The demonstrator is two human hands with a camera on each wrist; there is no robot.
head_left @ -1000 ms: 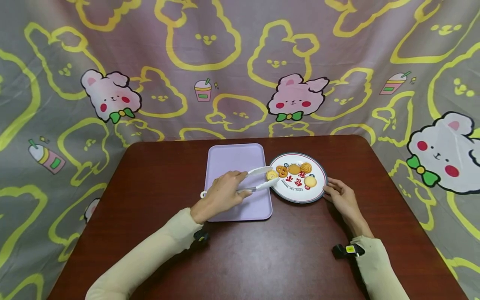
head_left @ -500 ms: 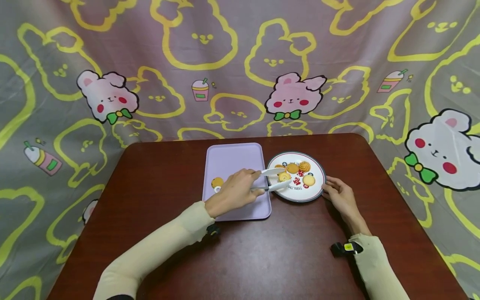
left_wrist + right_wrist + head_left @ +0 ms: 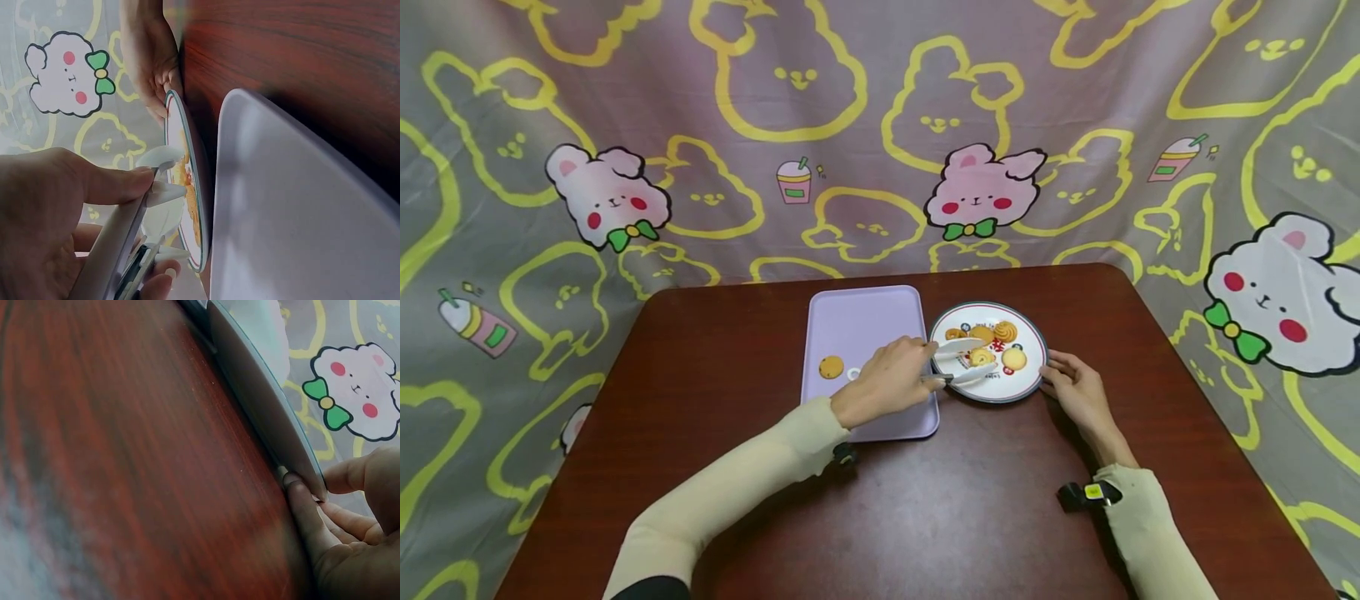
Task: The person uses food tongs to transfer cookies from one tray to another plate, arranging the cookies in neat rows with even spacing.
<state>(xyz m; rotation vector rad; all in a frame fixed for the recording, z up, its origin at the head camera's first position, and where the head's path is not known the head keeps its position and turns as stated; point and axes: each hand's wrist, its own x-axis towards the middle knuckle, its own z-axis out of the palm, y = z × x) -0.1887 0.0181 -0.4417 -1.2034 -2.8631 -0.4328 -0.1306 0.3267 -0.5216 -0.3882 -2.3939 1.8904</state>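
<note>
My left hand grips a pair of tongs with white tips, reaching across the lilac tray to the plate. Between the tips, over the plate, is a pale swirled cookie; whether it touches the plate I cannot tell. The round white plate bears several cookies, among them a pretzel-shaped one, a piped one and a plain round one. At the plate's right side my right hand pinches the rim, thumb and fingers on either side of it in the right wrist view.
One round brown cookie lies on the tray, close to the white ring at the tongs' end. Tray and plate sit side by side on a dark wooden table. Patterned cloth hangs behind.
The left hand has moved right, bringing the tongs and swirled cookie from the plate's left edge to over its middle. The tray's brown cookie has come into view. The right hand stays at the rim.
</note>
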